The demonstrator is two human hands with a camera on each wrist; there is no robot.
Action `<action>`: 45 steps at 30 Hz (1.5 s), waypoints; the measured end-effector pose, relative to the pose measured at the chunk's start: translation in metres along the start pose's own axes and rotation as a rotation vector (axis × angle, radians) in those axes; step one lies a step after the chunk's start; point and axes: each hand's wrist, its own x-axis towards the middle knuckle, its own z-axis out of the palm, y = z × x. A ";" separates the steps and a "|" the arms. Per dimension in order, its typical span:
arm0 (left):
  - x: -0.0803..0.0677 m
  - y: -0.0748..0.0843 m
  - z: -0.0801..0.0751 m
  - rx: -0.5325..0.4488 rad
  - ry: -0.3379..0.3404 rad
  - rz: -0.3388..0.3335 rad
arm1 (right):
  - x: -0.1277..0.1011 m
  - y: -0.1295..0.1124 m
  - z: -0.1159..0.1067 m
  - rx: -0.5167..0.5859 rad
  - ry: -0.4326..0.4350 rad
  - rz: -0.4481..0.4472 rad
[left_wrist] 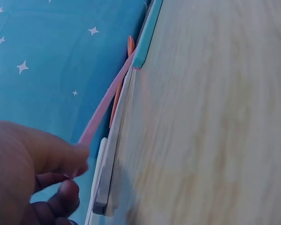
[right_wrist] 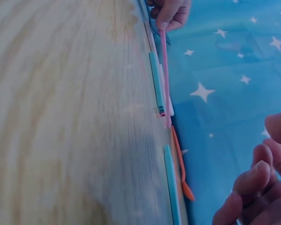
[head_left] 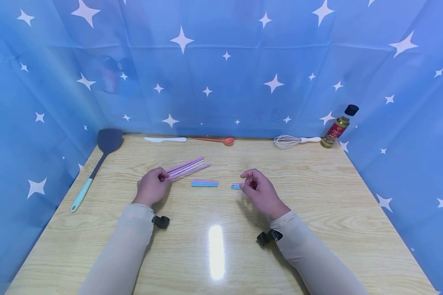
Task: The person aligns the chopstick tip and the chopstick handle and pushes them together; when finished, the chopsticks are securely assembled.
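Left hand [head_left: 152, 187] grips a bunch of long straws [head_left: 188, 167] mid-table [head_left: 317, 205], fingers curled round their ends. Right hand [head_left: 260, 191] hovers w/ fingers loosely curled (holding nothing) just beside a short piece [head_left: 235, 186]; cut pieces [head_left: 204, 183] lie between the hands.

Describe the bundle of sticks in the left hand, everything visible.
The bundle of sticks is a handful of thin, straight, plastic-looking rods, pink and purple with a pale one among them. The left hand grips one end; the free ends fan slightly, pointing away and to the right, low over the wooden table. Whether they touch it is unclear.
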 end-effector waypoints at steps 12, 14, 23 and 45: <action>-0.003 -0.001 -0.003 0.098 -0.037 -0.080 | -0.001 0.001 -0.001 0.000 -0.005 0.013; -0.003 0.000 -0.004 0.094 -0.045 -0.079 | -0.001 0.001 -0.001 0.000 -0.005 0.014; -0.002 -0.002 -0.003 0.115 -0.067 -0.113 | -0.001 0.002 0.000 -0.004 -0.007 0.026; -0.011 0.028 0.015 0.092 -0.109 0.123 | 0.010 0.024 -0.033 -0.324 -0.112 0.280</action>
